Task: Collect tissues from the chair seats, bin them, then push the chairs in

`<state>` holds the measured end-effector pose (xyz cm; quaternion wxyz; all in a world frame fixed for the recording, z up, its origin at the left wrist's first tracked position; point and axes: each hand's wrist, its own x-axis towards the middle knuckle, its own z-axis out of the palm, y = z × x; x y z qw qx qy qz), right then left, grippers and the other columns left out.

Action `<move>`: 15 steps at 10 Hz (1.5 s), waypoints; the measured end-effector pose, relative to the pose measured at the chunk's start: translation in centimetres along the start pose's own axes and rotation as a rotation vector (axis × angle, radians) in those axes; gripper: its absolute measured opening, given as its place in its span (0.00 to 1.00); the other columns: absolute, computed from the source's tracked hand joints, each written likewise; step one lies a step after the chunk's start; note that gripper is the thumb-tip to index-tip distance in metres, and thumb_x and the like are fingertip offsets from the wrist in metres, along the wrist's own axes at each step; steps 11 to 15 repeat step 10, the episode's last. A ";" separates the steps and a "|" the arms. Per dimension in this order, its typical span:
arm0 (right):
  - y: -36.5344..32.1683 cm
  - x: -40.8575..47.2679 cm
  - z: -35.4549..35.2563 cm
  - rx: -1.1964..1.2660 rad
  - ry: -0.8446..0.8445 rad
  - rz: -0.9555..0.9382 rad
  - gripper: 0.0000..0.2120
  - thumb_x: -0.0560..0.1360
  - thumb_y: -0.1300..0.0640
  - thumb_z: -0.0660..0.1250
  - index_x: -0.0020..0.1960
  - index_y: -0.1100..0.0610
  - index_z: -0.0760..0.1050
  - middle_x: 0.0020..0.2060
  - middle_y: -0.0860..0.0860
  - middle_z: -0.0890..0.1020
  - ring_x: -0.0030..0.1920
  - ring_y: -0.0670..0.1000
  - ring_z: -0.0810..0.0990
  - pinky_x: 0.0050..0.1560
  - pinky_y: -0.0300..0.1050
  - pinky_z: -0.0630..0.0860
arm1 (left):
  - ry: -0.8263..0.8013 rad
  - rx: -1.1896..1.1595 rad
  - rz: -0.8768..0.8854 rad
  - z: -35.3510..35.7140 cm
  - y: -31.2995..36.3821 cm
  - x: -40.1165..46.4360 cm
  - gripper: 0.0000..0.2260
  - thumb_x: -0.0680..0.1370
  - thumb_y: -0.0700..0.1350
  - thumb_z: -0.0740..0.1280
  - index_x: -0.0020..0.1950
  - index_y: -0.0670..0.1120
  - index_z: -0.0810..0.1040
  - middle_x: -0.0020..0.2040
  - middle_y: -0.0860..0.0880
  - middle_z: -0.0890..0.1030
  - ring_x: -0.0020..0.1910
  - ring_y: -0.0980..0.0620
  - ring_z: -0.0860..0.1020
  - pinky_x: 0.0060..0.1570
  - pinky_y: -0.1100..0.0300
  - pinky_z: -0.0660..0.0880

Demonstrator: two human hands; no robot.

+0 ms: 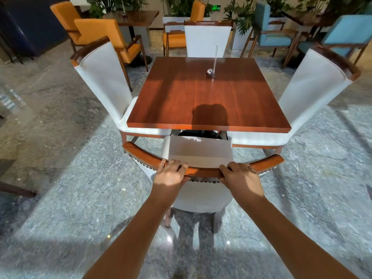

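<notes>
A white upholstered chair (199, 152) with a curved wooden top rail stands in front of me, its seat partly under the square brown table (207, 97). My left hand (171, 174) grips the rail left of centre, and my right hand (241, 176) grips it right of centre. The visible part of this seat carries no tissue. A dark round bin (198, 134) shows under the table's near edge. White chairs stand at the table's left (102, 77), right (310, 85) and far side (207, 40), their seats tucked under the table.
A small metal sign holder (211, 73) stands on the table's far half. Orange armchairs (96, 31) and another table sit at the back left, blue armchairs (342, 33) at the back right, planters along the rear. Open stone floor lies on both sides of me.
</notes>
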<state>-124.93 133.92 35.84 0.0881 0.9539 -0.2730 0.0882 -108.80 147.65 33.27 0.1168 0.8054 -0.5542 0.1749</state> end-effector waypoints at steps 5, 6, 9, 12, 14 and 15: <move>-1.3 1.3 -0.1 0.042 -0.030 0.029 0.15 0.61 0.50 0.77 0.42 0.56 0.79 0.34 0.53 0.81 0.34 0.58 0.80 0.33 0.45 0.75 | 0.063 -0.031 0.051 0.5 -2.5 0.4 0.14 0.67 0.48 0.73 0.49 0.44 0.83 0.43 0.44 0.85 0.45 0.46 0.83 0.54 0.43 0.75; -1.6 1.3 -0.4 0.061 -0.066 0.043 0.13 0.64 0.51 0.75 0.44 0.55 0.79 0.37 0.53 0.81 0.37 0.59 0.79 0.35 0.45 0.75 | -0.027 -0.058 0.019 0.0 -2.4 0.4 0.16 0.67 0.46 0.76 0.52 0.42 0.82 0.46 0.42 0.85 0.47 0.44 0.82 0.57 0.42 0.73; -2.0 2.1 -2.9 0.217 -0.300 0.087 0.12 0.74 0.50 0.64 0.52 0.57 0.75 0.50 0.57 0.78 0.52 0.60 0.77 0.50 0.52 0.75 | -0.381 -0.192 -0.027 -3.3 -2.1 2.3 0.14 0.75 0.51 0.64 0.56 0.44 0.75 0.51 0.44 0.79 0.53 0.43 0.76 0.55 0.53 0.71; -1.6 3.2 -4.1 0.324 -0.326 0.115 0.16 0.73 0.50 0.64 0.58 0.56 0.74 0.55 0.57 0.78 0.57 0.59 0.76 0.56 0.52 0.74 | -0.564 -0.270 -0.019 -5.1 -2.4 4.2 0.17 0.76 0.52 0.63 0.61 0.44 0.73 0.58 0.43 0.78 0.58 0.43 0.75 0.56 0.53 0.71; -1.6 3.2 -4.1 0.324 -0.326 0.115 0.16 0.73 0.50 0.64 0.58 0.56 0.74 0.55 0.57 0.78 0.57 0.59 0.76 0.56 0.52 0.74 | -0.564 -0.270 -0.019 -5.1 -2.4 4.2 0.17 0.76 0.52 0.63 0.61 0.44 0.73 0.58 0.43 0.78 0.58 0.43 0.75 0.56 0.53 0.71; -1.6 3.2 -4.1 0.324 -0.326 0.115 0.16 0.73 0.50 0.64 0.58 0.56 0.74 0.55 0.57 0.78 0.57 0.59 0.76 0.56 0.52 0.74 | -0.564 -0.270 -0.019 -5.1 -2.4 4.2 0.17 0.76 0.52 0.63 0.61 0.44 0.73 0.58 0.43 0.78 0.58 0.43 0.75 0.56 0.53 0.71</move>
